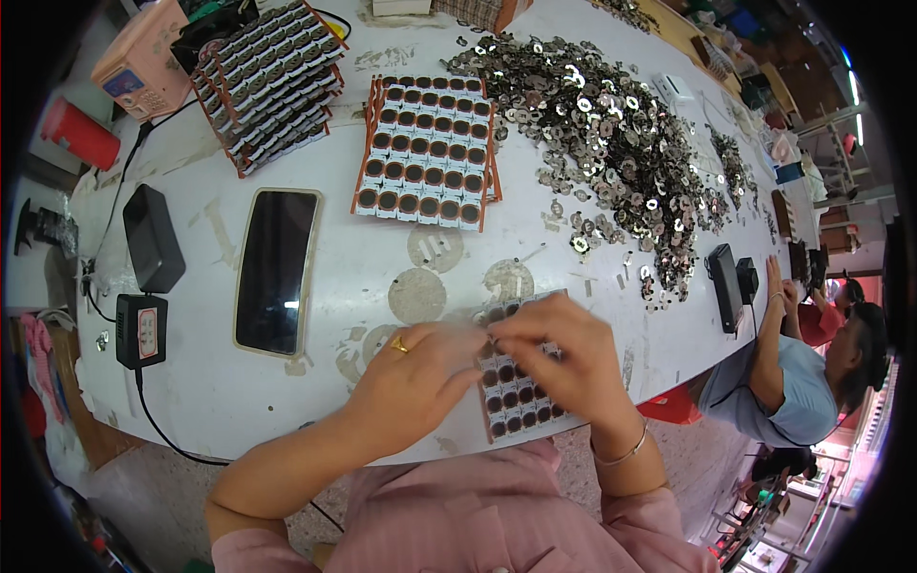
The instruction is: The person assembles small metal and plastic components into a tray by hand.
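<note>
A brown-edged board (pixel 521 401) with rows of dark round pieces in white cells lies near the table's front edge. Over its upper part my right hand (pixel 573 349) is bent, thumb and fingertips pinched together. Whatever small thing sits in that pinch, I cannot make out. My left hand (pixel 411 382), wearing a gold ring, reaches in from the left until its fingertips come close to the right ones. Motion smears the left fingers, so their grip is unclear. Both hands hide part of the board.
Beyond lies a stack of similar boards (pixel 425 153), with a taller stack (pixel 272 81) to its left. Small metal pieces (pixel 611 143) spread in a heap at the right. A phone (pixel 277 272), a black adapter (pixel 141 329) and its cable occupy the left. Another person (pixel 783 382) sits at right.
</note>
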A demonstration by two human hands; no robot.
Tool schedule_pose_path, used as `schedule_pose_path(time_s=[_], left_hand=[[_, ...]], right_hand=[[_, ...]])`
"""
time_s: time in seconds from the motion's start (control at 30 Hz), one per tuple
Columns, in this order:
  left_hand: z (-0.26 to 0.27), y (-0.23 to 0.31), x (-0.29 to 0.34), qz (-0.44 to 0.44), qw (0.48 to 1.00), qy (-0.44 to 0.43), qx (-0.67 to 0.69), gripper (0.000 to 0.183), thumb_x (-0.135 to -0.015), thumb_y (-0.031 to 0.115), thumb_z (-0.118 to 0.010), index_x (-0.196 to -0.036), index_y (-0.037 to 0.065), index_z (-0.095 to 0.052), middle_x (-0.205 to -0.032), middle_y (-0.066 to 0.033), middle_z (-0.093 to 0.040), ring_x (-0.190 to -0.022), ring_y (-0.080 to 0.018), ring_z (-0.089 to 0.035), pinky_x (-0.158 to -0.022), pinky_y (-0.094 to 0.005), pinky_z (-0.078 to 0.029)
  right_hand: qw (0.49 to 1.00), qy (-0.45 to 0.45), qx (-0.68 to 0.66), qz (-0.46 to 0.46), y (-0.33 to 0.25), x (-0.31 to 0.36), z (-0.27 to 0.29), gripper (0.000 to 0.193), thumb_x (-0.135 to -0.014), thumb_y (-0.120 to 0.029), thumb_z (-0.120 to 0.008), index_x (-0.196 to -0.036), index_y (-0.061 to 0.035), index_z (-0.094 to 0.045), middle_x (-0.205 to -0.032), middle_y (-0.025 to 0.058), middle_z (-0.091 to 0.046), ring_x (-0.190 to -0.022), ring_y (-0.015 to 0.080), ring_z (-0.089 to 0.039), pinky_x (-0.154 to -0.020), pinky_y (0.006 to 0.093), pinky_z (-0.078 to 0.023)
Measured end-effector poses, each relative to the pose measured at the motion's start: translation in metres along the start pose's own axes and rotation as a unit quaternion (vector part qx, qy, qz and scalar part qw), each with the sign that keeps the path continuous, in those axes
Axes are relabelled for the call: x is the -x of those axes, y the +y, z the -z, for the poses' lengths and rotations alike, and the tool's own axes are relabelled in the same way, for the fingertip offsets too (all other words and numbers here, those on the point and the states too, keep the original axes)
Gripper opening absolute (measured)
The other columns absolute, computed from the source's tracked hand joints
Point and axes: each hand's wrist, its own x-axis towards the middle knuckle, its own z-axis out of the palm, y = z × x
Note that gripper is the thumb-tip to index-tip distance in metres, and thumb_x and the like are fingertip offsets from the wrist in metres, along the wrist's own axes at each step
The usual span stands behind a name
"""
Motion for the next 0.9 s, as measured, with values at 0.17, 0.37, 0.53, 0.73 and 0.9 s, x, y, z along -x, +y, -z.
schedule_pose_path(time_s=[0.17, 0.37, 0.53, 0.73, 0.9], left_hand=[[-0.014, -0.001, 0.002, -0.099, 0.972, -0.021, -0.213, 0.049, -0.081, 0.022, -0.086, -0.124, 0.006, -0.069, -0.138, -0.0120, -0.065, -0.134, -0.0292, -0.060, -0.107, -0.0466, -0.047], [-0.020, 0.006, 0.010, -0.090, 0.949, -0.041, -0.299, 0.062, -0.085, 0.046, -0.081, -0.127, 0.002, -0.068, -0.145, -0.0152, -0.061, -0.138, -0.0297, -0.057, -0.114, -0.0469, -0.043], [-0.022, 0.009, 0.010, -0.094, 0.942, -0.046, -0.319, 0.065, -0.087, 0.051, -0.077, -0.127, 0.001, -0.068, -0.145, -0.0183, -0.061, -0.139, -0.0316, -0.055, -0.116, -0.0490, -0.042], [-0.023, 0.010, 0.008, -0.101, 0.938, -0.052, -0.328, 0.064, -0.088, 0.051, -0.076, -0.126, 0.001, -0.068, -0.146, -0.0194, -0.060, -0.139, -0.0330, -0.055, -0.116, -0.0506, -0.041], [-0.023, 0.012, 0.013, -0.100, 0.940, -0.065, -0.321, 0.063, -0.085, 0.050, -0.078, -0.122, 0.000, -0.069, -0.149, -0.0198, -0.058, -0.139, -0.0330, -0.054, -0.116, -0.0512, -0.041]], right_hand=[[0.864, 0.025, -0.362, -0.350, 0.028, 0.008, -0.008, 0.012, -0.098, -0.005, -0.074, -0.110, -0.0016, -0.076, -0.097, 0.0049, -0.074, -0.077, 0.0068, -0.069, -0.066, 0.0225, -0.055], [0.939, -0.019, -0.173, -0.298, 0.020, -0.004, -0.010, 0.013, -0.096, -0.005, -0.074, -0.108, -0.0025, -0.075, -0.096, 0.0097, -0.073, -0.077, 0.0138, -0.071, -0.067, 0.0288, -0.056], [0.966, 0.015, -0.113, -0.232, 0.020, -0.003, -0.014, 0.018, -0.093, -0.008, -0.078, -0.110, -0.0044, -0.074, -0.094, 0.0100, -0.068, -0.071, 0.0184, -0.068, -0.065, 0.0329, -0.054], [0.968, 0.023, -0.070, -0.240, 0.020, 0.008, -0.019, 0.023, -0.090, -0.010, -0.081, -0.109, -0.0038, -0.071, -0.093, 0.0098, -0.064, -0.071, 0.0241, -0.065, -0.067, 0.0358, -0.054], [0.991, 0.000, 0.106, -0.080, 0.004, 0.007, -0.013, 0.026, -0.085, -0.007, -0.079, -0.109, -0.0030, -0.070, -0.097, 0.0120, -0.066, -0.085, 0.0333, -0.067, -0.075, 0.0428, -0.057]])
